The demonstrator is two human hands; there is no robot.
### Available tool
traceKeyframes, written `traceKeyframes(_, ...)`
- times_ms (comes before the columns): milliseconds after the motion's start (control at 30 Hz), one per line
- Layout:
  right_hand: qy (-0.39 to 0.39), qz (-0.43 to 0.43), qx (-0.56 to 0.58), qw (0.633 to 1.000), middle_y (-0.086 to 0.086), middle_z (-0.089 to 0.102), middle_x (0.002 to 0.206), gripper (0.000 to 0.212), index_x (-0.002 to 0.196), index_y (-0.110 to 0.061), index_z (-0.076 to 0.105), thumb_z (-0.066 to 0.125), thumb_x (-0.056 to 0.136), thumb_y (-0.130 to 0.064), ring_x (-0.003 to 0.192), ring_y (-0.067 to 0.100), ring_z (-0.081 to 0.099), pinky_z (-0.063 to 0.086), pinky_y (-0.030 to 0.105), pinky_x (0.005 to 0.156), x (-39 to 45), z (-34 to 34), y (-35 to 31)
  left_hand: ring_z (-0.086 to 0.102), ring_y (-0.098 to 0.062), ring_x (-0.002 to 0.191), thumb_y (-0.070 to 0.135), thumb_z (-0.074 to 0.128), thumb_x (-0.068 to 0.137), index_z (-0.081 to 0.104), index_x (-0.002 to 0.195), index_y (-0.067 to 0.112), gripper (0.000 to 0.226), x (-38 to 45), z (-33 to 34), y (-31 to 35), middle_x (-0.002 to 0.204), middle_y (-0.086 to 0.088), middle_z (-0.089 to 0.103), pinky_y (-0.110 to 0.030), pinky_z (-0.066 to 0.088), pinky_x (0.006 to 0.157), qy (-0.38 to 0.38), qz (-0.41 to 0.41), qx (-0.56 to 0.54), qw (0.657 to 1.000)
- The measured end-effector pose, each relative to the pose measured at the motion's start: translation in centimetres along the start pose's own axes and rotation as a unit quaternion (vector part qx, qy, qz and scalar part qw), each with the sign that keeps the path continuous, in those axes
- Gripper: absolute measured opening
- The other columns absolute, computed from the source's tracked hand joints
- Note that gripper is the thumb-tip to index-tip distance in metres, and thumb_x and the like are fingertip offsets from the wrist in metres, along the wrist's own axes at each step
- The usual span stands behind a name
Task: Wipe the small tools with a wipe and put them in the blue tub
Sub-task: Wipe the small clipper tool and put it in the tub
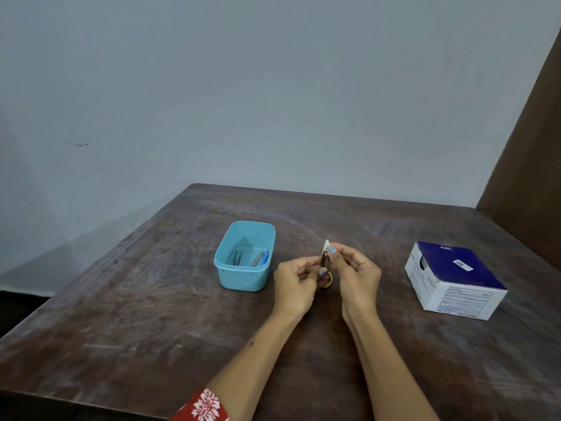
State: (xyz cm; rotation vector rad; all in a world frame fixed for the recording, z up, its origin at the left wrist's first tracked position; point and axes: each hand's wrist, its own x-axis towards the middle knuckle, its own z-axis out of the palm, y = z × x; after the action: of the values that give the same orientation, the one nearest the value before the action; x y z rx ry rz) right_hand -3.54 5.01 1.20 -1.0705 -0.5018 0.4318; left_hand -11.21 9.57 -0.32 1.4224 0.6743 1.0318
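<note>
My left hand grips small scissors by their yellow handle loop, the metal blades pointing up. My right hand pinches a small white wipe against the tips of the blades. Both hands hover over the middle of the dark wooden table. To their left stands the light blue tub, open on top. Inside it lie a few small tools, grey metal ones and one with a blue part.
A white and dark blue cardboard box sits on the table to the right of my hands. A pale wall runs behind the table and a brown panel rises at the far right. A red patterned sleeve shows at the bottom edge.
</note>
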Motion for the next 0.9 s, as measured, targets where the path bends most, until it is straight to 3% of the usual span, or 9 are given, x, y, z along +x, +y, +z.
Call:
traceKeyframes(133,0.025,-0.008,0.004,1.000,-0.009,0.071,0.064,0.013,0.078,-0.011,0.070,0.066,0.082,0.001,0.062,-0.001,0.064,0.048,0.012,0.055,0.0,0.0,-0.2,0.071,-0.017,0.075,-0.007,0.061,0.084,0.070,0.095,0.013,0.024,0.3,0.0,-0.1,0.082,-0.005,0.072,-0.028,0.058,0.072,0.023,-0.023,-0.043,0.999)
traceKeyframes(300,-0.026,-0.033,-0.085,0.995,-0.003,0.072,0.069,0.010,0.085,-0.013,0.074,0.069,0.082,-0.006,0.061,0.006,0.067,0.052,0.018,0.051,-0.9,0.1,-0.3,0.072,-0.021,0.082,-0.005,0.061,0.085,0.069,0.105,0.005,0.024,0.3,-0.1,-0.2,0.090,-0.012,0.073,-0.033,0.058,0.076,0.025,-0.028,-0.050,0.998)
traceKeyframes(500,-0.017,-0.067,-0.121,0.990,0.002,0.072,0.074,0.014,0.084,-0.015,0.074,0.071,0.079,-0.002,0.064,0.007,0.068,0.052,0.017,0.053,-0.7,0.0,-0.1,0.071,-0.024,0.084,-0.007,0.060,0.084,0.068,0.105,0.000,0.024,0.3,-0.2,-0.2,0.092,-0.016,0.072,-0.035,0.058,0.077,0.011,-0.027,-0.041,0.999)
traceKeyframes(600,-0.008,-0.042,-0.098,0.994,0.000,0.073,0.079,0.013,0.086,-0.018,0.074,0.070,0.082,-0.007,0.072,0.009,0.068,0.053,0.020,0.062,-0.3,-0.1,0.4,0.071,-0.023,0.084,-0.009,0.059,0.084,0.067,0.107,-0.001,0.025,0.2,-0.1,0.0,0.092,-0.015,0.072,-0.030,0.058,0.075,0.001,-0.023,-0.035,0.999)
traceKeyframes(733,-0.016,-0.007,-0.077,0.997,0.000,0.073,0.078,0.012,0.086,-0.016,0.074,0.069,0.082,-0.006,0.070,0.007,0.065,0.051,0.019,0.060,0.0,-0.1,0.6,0.071,-0.019,0.079,-0.011,0.057,0.085,0.068,0.104,-0.001,0.024,0.1,-0.1,0.0,0.083,-0.008,0.072,-0.028,0.059,0.073,0.010,-0.023,-0.030,0.999)
traceKeyframes(900,-0.036,-0.099,-0.172,0.980,-0.004,0.072,0.077,0.023,0.085,-0.022,0.072,0.069,0.080,0.000,0.067,0.006,0.068,0.053,0.017,0.056,-0.8,0.1,0.2,0.071,-0.023,0.081,-0.011,0.056,0.084,0.069,0.101,-0.001,0.024,0.3,-0.2,-0.3,0.089,-0.016,0.072,-0.035,0.058,0.075,0.035,-0.027,-0.028,0.999)
